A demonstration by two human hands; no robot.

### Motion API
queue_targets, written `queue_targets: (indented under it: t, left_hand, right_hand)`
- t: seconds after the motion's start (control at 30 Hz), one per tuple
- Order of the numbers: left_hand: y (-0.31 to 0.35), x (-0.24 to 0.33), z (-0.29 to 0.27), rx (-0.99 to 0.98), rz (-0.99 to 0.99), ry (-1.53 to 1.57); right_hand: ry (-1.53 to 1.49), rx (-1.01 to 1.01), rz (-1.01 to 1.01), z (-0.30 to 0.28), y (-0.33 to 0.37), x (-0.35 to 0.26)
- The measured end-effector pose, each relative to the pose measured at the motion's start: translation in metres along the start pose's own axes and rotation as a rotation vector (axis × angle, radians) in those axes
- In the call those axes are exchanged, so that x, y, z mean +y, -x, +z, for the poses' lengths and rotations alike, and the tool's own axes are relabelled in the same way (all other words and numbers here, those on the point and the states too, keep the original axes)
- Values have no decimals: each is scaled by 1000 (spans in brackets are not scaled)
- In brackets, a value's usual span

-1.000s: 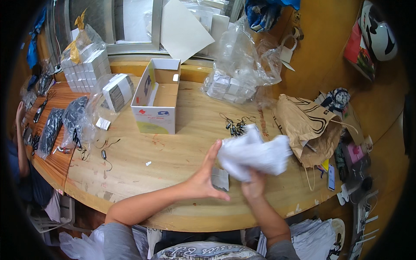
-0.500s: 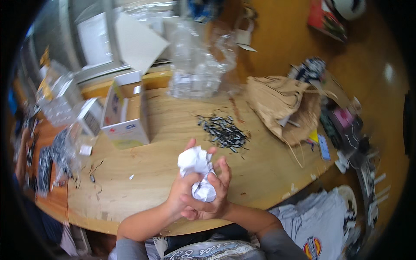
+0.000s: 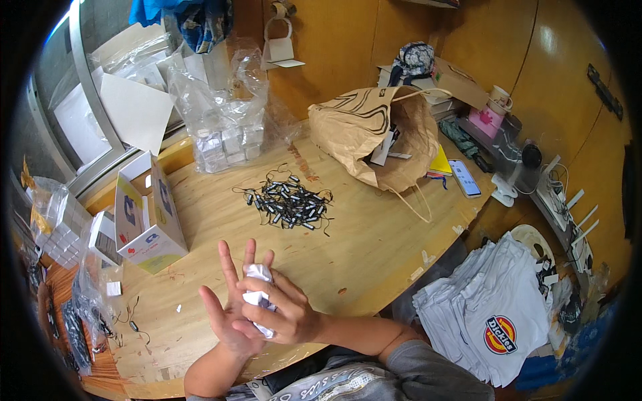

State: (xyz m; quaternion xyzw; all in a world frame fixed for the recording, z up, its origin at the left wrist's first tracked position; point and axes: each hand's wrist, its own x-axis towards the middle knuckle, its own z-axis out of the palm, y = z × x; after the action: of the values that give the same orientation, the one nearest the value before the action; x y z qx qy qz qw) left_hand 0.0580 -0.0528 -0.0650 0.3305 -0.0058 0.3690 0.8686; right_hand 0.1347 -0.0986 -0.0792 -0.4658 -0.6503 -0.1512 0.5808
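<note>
A crumpled wad of white paper [image 3: 258, 273] is held above the near edge of the wooden table. My right hand [image 3: 292, 317] is closed round it, its fingers bent across the wad. Beside it my left hand [image 3: 229, 319] is open, palm up, with fingers spread; the wad lies close over that palm, and I cannot tell how firmly they touch. Just beyond my fingers, a heap of small black-and-silver electronic pieces with thin black wires [image 3: 289, 202] rests on the table [image 3: 221, 220].
To the left stands an open cardboard box [image 3: 150, 224], near plastic-wrapped stacks [image 3: 57, 234]. A clear plastic bag of white boxes [image 3: 231, 140] sits at the back. On the right are an open brown paper bag [image 3: 354, 127], a phone [image 3: 465, 178] and a pile of white shirts [image 3: 461, 301].
My view has swung to the right. Both hands were wrapped round the paper; now the left fingers have opened away, and the wad looks smaller in my right hand.
</note>
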Motion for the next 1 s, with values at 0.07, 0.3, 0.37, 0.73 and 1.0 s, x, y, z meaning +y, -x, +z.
queue_targets:
  t: [0.07,0.3,0.37,0.73,1.0]
  left_hand:
    - [-3,0,-5,13,60,-64]
    - [-18,20,-6,142,486,-467]
    - [-21,29,-3,169,553,-490]
    - [-6,79,-17,221,831,-436]
    - [0,84,-38,228,937,-1119]
  right_hand:
    - [33,27,-91,1,6,8]
    - [-59,116,232,-47,2,34]
    - [-98,156,306,-66,5,38]
    - [-190,62,693,-93,49,66]
    - [-128,448,835,-130,90,77]
